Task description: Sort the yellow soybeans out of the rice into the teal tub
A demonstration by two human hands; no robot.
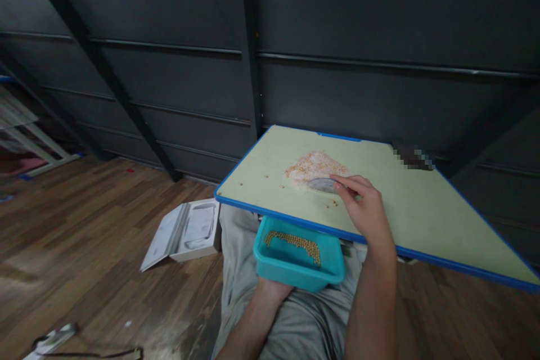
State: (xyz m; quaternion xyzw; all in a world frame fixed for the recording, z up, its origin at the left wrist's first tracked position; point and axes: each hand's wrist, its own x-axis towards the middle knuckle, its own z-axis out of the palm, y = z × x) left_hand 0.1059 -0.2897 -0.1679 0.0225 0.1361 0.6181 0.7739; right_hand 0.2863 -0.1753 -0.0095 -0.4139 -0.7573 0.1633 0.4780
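A pale green table (426, 214) with a blue rim stands over my lap. On it lies a heap of white grains mixed with tan beans (314, 170). My right hand (363, 205) rests on the table, fingers pinched on a small grey flat piece (321, 184) at the heap's near edge. My left hand (272, 288) is under a teal plastic tub (295, 267) and holds it just below the table's front edge. Its fingers are hidden by the tub. Several tan beans (295, 242) lie inside the tub.
An open white box (185, 232) lies on the wooden floor to the left. Stray beans dot the table around the heap. A dark panelled wall with a sloping beam (105, 73) stands behind. A sandal and cord (54, 340) lie bottom left.
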